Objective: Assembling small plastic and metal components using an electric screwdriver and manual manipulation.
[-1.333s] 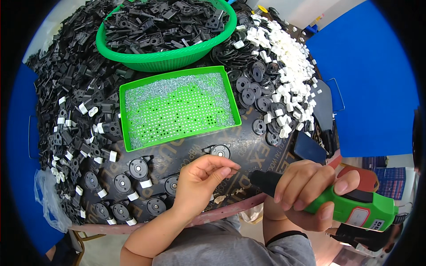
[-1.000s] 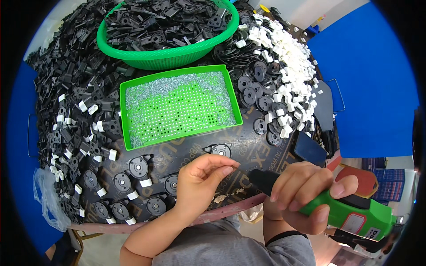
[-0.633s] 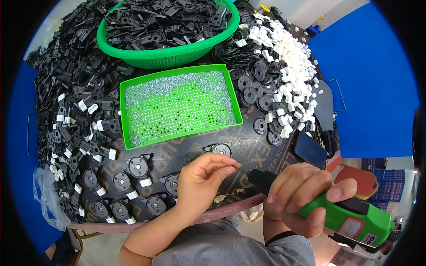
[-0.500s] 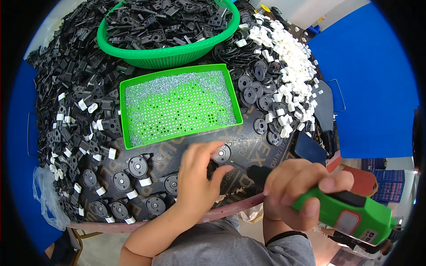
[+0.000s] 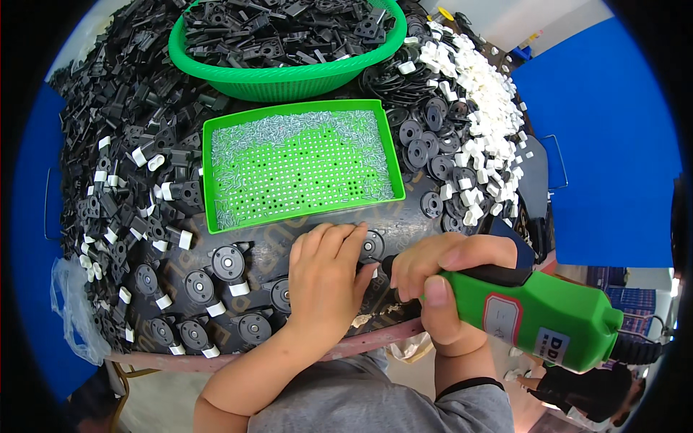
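My right hand [image 5: 455,281] is wrapped round a green electric screwdriver [image 5: 530,314] with a black strip along its top. Its dark tip points left, toward a black round disc [image 5: 372,246] with a pale centre. Around that disc's near left side my left hand [image 5: 328,278] is closed, fingertips at its far edge and thumb at its near edge. The hand hides part of the piece. Left of it lie several black disc assemblies [image 5: 229,263], most with a white end piece [image 5: 239,289]. One more assembly [image 5: 280,294] is partly covered by my left hand.
A green perforated tray [image 5: 208,180] of small screws lies beyond my hands. Behind it stands a green basket [image 5: 289,88] of black parts. Loose black parts [image 5: 108,144] heap at the left; black discs [image 5: 419,153] and white pieces [image 5: 491,108] pile at the right.
The screwdriver in my right hand has moved left and its tip has come close to the disc. My left-hand fingers have closed in around the disc. The view has shifted slightly.
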`<state>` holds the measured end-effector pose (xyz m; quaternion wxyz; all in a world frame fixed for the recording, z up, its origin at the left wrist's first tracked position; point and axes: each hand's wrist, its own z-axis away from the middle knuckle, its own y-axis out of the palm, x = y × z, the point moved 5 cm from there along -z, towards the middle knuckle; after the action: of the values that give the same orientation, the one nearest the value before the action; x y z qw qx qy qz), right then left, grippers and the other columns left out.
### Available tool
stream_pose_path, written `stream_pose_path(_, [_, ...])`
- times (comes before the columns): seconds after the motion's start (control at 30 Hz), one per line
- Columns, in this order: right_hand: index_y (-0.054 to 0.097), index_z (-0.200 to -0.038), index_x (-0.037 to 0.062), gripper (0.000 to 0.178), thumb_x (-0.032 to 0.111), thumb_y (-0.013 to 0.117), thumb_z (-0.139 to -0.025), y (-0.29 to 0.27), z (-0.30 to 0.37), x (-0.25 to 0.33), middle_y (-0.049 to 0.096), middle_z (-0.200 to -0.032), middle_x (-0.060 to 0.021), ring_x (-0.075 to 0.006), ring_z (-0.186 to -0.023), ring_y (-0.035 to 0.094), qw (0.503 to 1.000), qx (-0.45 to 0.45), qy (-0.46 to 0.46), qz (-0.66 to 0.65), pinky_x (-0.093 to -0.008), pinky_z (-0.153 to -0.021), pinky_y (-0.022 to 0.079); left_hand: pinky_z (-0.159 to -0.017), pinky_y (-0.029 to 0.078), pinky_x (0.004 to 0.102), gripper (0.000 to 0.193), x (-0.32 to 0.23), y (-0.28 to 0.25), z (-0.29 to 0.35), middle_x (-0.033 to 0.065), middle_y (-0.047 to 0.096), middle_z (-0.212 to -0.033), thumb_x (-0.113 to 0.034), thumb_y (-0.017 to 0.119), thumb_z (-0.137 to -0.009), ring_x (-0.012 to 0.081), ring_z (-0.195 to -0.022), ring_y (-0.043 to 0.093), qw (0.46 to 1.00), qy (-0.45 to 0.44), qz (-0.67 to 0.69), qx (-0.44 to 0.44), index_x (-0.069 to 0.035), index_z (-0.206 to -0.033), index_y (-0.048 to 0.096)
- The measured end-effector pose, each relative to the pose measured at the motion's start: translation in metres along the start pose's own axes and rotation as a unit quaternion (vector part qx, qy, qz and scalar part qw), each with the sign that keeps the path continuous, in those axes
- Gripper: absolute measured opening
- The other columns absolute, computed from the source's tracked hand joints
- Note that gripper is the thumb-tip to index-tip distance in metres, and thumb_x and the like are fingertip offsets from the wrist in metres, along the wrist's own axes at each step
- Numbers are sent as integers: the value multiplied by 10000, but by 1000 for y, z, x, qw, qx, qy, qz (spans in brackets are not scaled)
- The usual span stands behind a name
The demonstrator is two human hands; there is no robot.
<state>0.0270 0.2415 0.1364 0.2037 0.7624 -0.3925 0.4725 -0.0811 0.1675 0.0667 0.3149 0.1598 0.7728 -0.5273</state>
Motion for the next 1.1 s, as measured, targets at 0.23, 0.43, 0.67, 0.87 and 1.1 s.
stream_pose_path(0.23, [355,-1092,84,292,35,598,-938,8,-5,-1,545,-688,-94,-189,-578,557,992,107,-6,67,-374,-596,536,-956,427,431,512,5,0,-2,99,624,-1082,-74,794,-711,308,-1073,572,1000,-9,29,3,-24,-1201,654])
stream_pose_path(0.43, [363,-1093,99,339,114,662,-934,7,-7,1,522,-673,-70,-181,-587,567,984,114,32,130,-360,-575,528,-954,425,431,538,6,1,0,106,626,-1087,-67,807,-694,315,-1063,573,999,-7,48,7,-12,-1206,649])
stream_pose_path(0.67, [390,-1171,151,320,226,624,-966,1,-42,3,507,-655,-54,-161,-466,472,990,-79,-82,-85,-330,-465,457,-1014,386,454,514,-9,-27,14,122,615,-1252,-216,779,-781,327,-1206,524,999,-22,-12,-45,7,-1221,634])
stream_pose_path(0.87, [389,-1176,47,257,45,549,-975,10,-57,-49,518,-669,-75,-155,-491,487,993,-42,-108,6,-324,-487,468,-1107,278,581,514,-13,-52,49,119,620,-1257,-310,770,-797,358,-1332,451,994,20,-84,65,-12,-1200,653])
stream_pose_path(1.1, [393,-1162,25,220,6,518,-981,17,-58,-60,508,-646,-78,-154,-484,481,995,-53,-70,-40,-321,-495,466,-1127,209,642,426,1,-35,57,32,656,-1205,-294,789,-792,371,-1374,427,996,36,-74,47,-89,-1154,694])
